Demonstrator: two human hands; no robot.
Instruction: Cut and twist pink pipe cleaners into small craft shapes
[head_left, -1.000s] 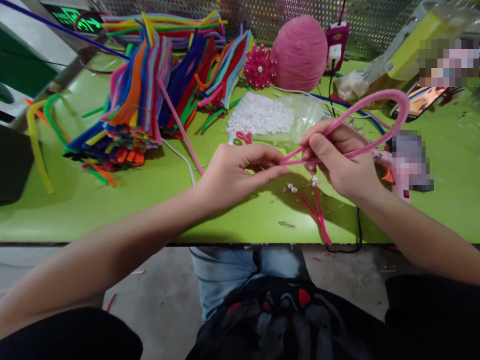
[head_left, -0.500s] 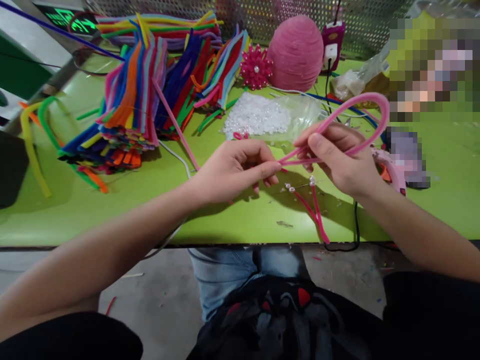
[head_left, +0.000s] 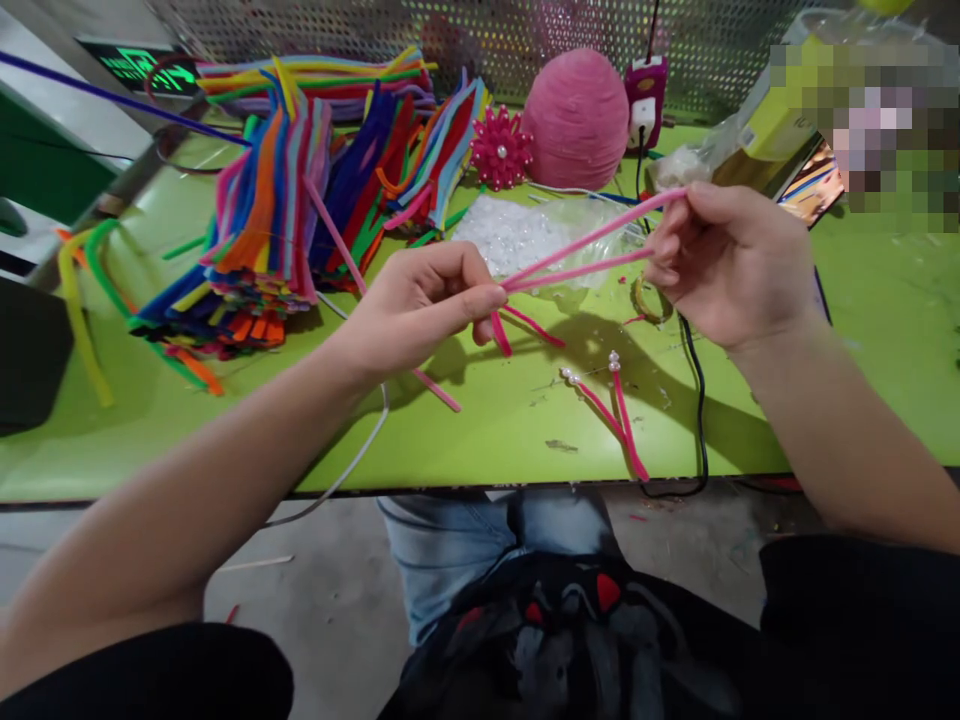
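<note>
While the left hand [head_left: 420,310] pinches the pink pipe cleaner [head_left: 589,243] where two strands meet, the right hand [head_left: 750,260] grips it too — strands stretched between, above the green table [head_left: 465,455].

Pink pipe cleaner [head_left: 514,283]; lime-green table [head_left: 465,450]; white-centred dark-pink flower [head_left: 501,150]; multicoloured striped bundle [head_left: 277,200]; dusty-pink ball [head_left: 576,120].

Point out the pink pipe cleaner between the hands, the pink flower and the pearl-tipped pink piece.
Pink pipe cleaner [head_left: 589,239]: head view, on its upper strand.
Pink flower [head_left: 502,152]: head view, on its center.
Pearl-tipped pink piece [head_left: 625,437]: head view, where its branches meet.
</note>
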